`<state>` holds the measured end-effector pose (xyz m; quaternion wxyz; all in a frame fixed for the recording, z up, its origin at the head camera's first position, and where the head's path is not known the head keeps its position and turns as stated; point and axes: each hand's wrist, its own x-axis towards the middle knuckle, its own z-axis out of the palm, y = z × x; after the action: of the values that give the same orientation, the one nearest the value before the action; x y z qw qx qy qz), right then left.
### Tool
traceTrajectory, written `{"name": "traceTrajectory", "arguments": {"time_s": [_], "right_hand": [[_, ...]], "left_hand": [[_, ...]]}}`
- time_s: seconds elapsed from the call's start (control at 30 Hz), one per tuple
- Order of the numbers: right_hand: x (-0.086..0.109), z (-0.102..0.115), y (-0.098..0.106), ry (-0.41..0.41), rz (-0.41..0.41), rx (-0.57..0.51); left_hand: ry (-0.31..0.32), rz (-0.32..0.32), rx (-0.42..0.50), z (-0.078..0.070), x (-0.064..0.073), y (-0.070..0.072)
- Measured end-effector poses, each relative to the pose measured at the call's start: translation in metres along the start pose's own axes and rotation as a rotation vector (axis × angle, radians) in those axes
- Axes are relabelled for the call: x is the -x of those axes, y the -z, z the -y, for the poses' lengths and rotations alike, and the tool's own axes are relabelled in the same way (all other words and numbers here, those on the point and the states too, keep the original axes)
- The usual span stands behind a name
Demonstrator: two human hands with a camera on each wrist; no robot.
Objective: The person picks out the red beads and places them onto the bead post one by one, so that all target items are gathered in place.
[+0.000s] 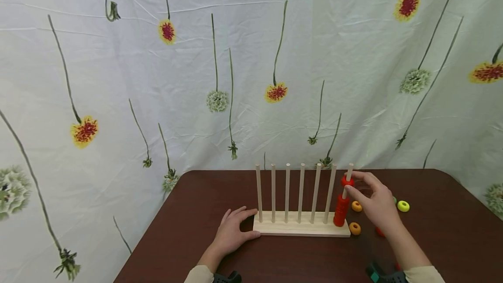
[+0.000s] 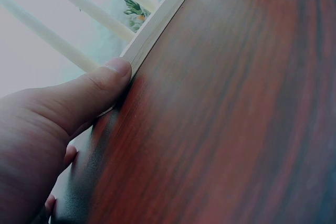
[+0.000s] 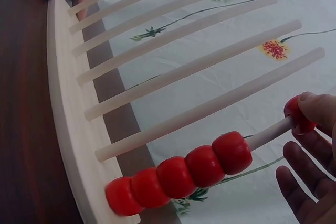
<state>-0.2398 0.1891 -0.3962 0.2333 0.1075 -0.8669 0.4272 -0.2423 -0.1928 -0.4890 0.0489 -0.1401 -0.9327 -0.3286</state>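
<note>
A wooden peg rack with a pale base (image 1: 298, 229) and several upright rods stands on the table. My left hand (image 1: 231, 232) holds the base by its left end, thumb at the front edge and forefinger at the back. Between thumb and fingers, my right hand (image 1: 378, 204) pinches a red bead (image 1: 347, 181), which is around the rightmost rod just below its tip. Lower on that rod sits a stack of several red beads (image 3: 176, 176), with bare rod between stack and pinched bead. The other rods (image 3: 210, 106) carry no beads.
Right of the rack lie loose beads: two orange ones, one (image 1: 355, 229) close to the base corner, a yellow-green bead (image 1: 403, 206), and red ones partly hidden by the right arm. Behind the dark brown table (image 1: 177, 213) hangs a flower-patterned cloth (image 1: 243, 77).
</note>
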Motion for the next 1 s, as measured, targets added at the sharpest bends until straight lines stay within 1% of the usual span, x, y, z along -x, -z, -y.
{"name": "traceTrajectory", "arguments": {"time_s": [0.2, 0.47, 0.67, 1.0], "right_hand": [[0.004, -0.006, -0.007, 0.005, 0.028, 0.016], [0.008, -0.014, -0.012, 0.002, 0.052, 0.027], [0.009, -0.018, -0.014, -0.008, 0.052, 0.038], [0.011, -0.021, -0.015, -0.001, 0.049, 0.038]], "left_hand": [[0.009, -0.006, -0.008, 0.003, 0.002, -0.001], [0.001, -0.002, 0.005, 0.004, 0.003, -0.001], [0.002, 0.0, -0.004, 0.003, 0.002, -0.001], [0.002, -0.001, 0.001, 0.001, 0.001, -0.001]]}}
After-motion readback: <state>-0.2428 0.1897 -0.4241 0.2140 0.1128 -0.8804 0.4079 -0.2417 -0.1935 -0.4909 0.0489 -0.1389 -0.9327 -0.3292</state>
